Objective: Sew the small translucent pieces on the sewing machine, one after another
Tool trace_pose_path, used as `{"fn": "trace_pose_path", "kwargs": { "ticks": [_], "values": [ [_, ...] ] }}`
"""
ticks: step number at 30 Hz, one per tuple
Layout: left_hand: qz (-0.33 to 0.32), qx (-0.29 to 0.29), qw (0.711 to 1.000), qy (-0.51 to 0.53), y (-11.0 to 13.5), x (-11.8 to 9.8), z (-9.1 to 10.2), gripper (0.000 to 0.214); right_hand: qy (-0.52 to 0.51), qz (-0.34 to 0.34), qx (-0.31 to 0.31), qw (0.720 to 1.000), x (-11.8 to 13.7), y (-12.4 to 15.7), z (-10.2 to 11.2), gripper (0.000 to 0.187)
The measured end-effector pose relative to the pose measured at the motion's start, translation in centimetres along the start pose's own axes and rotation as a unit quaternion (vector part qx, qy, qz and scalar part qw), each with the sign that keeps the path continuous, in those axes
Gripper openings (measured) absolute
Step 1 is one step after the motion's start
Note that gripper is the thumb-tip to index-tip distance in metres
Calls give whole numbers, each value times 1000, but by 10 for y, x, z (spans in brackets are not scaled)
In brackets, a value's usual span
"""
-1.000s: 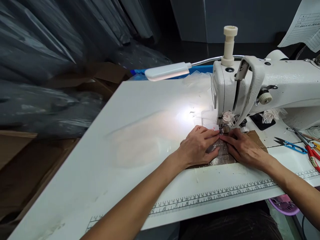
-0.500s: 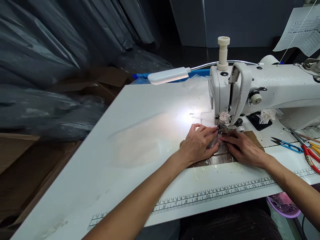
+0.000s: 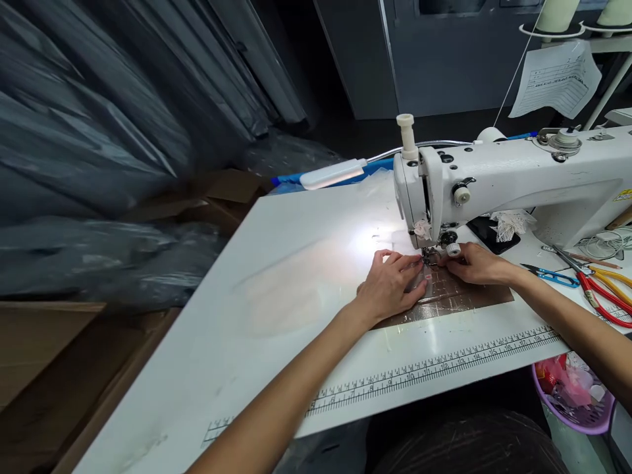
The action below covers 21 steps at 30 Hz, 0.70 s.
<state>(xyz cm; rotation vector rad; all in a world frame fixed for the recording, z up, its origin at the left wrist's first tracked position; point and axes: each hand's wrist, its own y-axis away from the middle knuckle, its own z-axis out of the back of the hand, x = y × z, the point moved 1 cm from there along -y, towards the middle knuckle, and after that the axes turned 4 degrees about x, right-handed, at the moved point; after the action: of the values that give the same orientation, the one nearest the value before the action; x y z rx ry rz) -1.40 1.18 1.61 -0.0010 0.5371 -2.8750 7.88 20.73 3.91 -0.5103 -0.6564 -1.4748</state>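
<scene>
My left hand (image 3: 392, 286) lies palm down left of the presser foot (image 3: 430, 255) of a white sewing machine (image 3: 498, 181). Its fingers are stretched and slightly apart, pressing on thin sheer white fabric (image 3: 402, 240). On the other side of the foot, my right hand (image 3: 476, 264) has its fingers bent together at the needle area. Whatever they hold there is hidden. Beneath both hands, brown tape (image 3: 459, 296) covers the machine bed. A pink fabric rosette (image 3: 421, 229) is on the machine head above the foot.
Blue snips (image 3: 557, 278) and red-handled scissors (image 3: 590, 289) lie to the right. Behind my right hand are a black flat object (image 3: 486, 240) and white lace (image 3: 508, 225). A lamp (image 3: 333, 174) lights the table, whose front carries a ruler (image 3: 434, 370). Below hangs a purple basket (image 3: 587, 426).
My right hand has moved from the taped bed up and back, closer to the needle area, and its fingers are more curled. My left hand stays nearly in place. The view has shifted.
</scene>
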Motion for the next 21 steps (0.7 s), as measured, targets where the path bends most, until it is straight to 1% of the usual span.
{"fn": "trace_pose_path", "kwargs": {
  "ticks": [2,4,6,8,10,11,15,18,21],
  "values": [
    [-2,6,1000,-12,-1,-1,0,30,-1,-13,-10,1000,0,-1,-3,26],
    [-3,19,1000,-23,-1,-2,2,30,9,-15,-35,999,-1,2,-9,28],
    [-11,38,999,-30,-1,0,5,30,39,14,-48,998,-2,7,-16,33],
    [-32,43,998,-31,-1,2,9,30,79,58,-48,994,-3,12,-21,36],
    [-61,21,998,-25,0,6,14,28,108,87,-43,989,-2,15,-23,37],
    [-77,5,997,-14,1,8,15,26,115,89,-41,988,-2,15,-23,37],
    [-134,-49,986,84,4,8,18,18,122,79,-32,989,0,14,-21,36],
    [-142,-64,977,146,7,4,15,12,123,72,-30,989,1,13,-21,36],
    [-140,-76,974,161,10,2,10,12,123,67,-31,990,1,13,-22,36]
  ]
}}
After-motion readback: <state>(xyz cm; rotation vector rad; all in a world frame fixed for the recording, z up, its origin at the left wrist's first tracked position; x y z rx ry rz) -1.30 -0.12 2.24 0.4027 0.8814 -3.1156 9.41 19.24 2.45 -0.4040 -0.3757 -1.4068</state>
